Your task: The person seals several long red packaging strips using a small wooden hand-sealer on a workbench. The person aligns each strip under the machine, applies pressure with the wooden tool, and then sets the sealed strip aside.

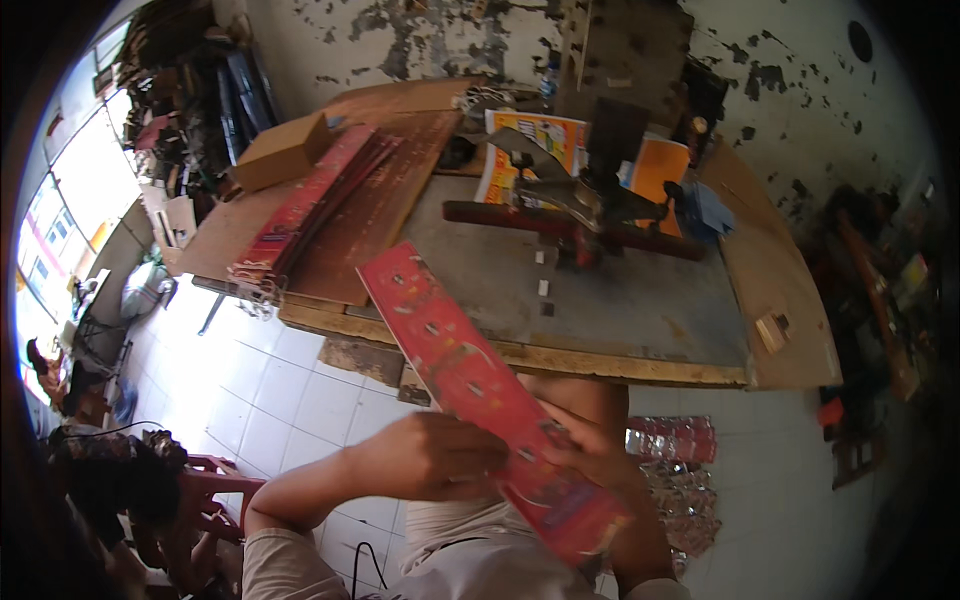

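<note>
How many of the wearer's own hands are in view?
2: the left hand at the left edge of the red strip, the right hand at its right edge. Some fingers are hidden.

Bends bare left arm point(320, 478) at the elbow point(268, 512), forearm angled inward, bare left hand point(430, 456) curled with knuckles uppermost. Angles bare right forearm point(642, 535) steeply upward, with bare right hand point(592, 450) tilted leftward near the left one, fingers partly hidden.

Ahead of the right hand point(588, 450), the surface point(640, 325) leaves room as far as the dark red crossbar point(540, 222); stacked red strips point(307, 203) block the way ahead-left of the left hand point(435, 455).
</note>
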Available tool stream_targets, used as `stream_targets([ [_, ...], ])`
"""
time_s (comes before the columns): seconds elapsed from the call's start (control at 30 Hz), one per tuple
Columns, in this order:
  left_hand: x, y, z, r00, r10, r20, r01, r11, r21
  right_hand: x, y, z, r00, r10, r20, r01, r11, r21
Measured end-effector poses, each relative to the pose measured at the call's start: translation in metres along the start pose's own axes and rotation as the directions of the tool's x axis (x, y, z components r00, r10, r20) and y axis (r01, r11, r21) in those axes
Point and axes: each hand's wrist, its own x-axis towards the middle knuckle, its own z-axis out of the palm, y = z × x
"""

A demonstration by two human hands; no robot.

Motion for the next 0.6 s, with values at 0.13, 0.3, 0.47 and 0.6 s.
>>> stream_targets([
  [0.13,0.006,-0.025,0.004,0.990,-0.022,-0.138,0.021,1.000,-0.012,-0.143,-0.013,-0.033,0.942,0.267,-0.202,-0.237,0.958,0.161],
  [0.3,0.028,-0.069,0.034,0.953,-0.173,-0.250,0.167,0.985,-0.044,-0.229,-0.012,-0.021,0.886,0.055,-0.461,0.063,0.969,0.238],
  [0.47,0.061,-0.124,0.064,0.933,-0.270,-0.238,0.284,0.958,0.027,-0.175,0.011,-0.008,0.764,-0.020,-0.645,0.132,0.983,0.126],
  [0.6,0.076,-0.154,0.083,0.933,-0.193,-0.304,0.249,0.956,0.157,-0.114,0.004,0.013,0.809,-0.018,-0.588,0.129,0.981,0.148],
])
